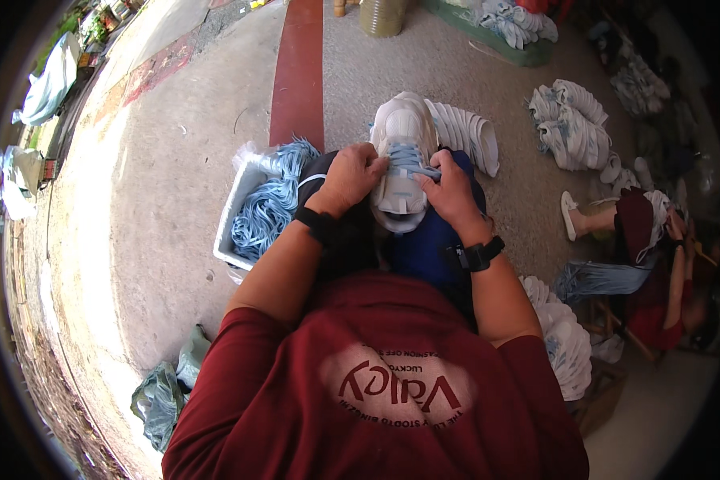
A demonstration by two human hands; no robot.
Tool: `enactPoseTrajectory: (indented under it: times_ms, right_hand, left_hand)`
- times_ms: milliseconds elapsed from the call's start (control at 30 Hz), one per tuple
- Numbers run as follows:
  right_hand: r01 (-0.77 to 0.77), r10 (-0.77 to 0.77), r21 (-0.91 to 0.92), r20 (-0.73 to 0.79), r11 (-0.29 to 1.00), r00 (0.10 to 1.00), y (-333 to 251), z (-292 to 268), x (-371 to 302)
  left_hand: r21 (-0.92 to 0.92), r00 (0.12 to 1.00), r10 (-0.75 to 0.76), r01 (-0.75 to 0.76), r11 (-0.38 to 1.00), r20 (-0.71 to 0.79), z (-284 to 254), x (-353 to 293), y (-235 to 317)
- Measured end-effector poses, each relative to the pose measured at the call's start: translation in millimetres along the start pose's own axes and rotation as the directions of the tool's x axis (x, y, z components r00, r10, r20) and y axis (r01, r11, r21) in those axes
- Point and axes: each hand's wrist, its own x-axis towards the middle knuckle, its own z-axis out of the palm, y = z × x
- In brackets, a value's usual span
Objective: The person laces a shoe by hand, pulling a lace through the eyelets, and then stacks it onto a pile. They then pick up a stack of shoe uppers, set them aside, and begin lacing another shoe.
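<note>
A white sneaker [402,124] rests on a seated person's lap [428,252], toe far, seemingly keeping its light-blue shoelace [406,156] accessible; fingers of the right hand [454,190] pinch it tightly; the left hand [347,178] curls its fingers at the left edge, grip unclear.

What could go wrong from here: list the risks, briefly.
The blue lace might tighten unevenly, since the left hand and right hand are at opposite sides of it. The white shoe, seemingly propped over the lap, could slip. The loose strands heaped in the white box might tangle.
</note>
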Motion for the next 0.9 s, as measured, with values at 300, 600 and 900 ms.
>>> enactPoseTrajectory:
  times_ms: [300,600,900]
  right_hand:
    - [-0.126,0.123,-0.031,-0.077,0.992,0.989,-13,5,-13]
    - [-0.102,0.055,-0.343,-0.144,0.934,0.988,-20,15,-17]
    - [0.157,-0.235,-0.449,-0.122,0.88,0.964,-4,-4,-21]
  left_hand:
    - [-0.078,0.996,-0.041,0.035,0.996,-0.079,0,-11,3]
    - [0.082,0.983,-0.121,0.133,0.988,-0.141,-10,-22,9]
    - [-0.082,0.963,-0.191,0.179,0.981,-0.189,-24,-28,-12]
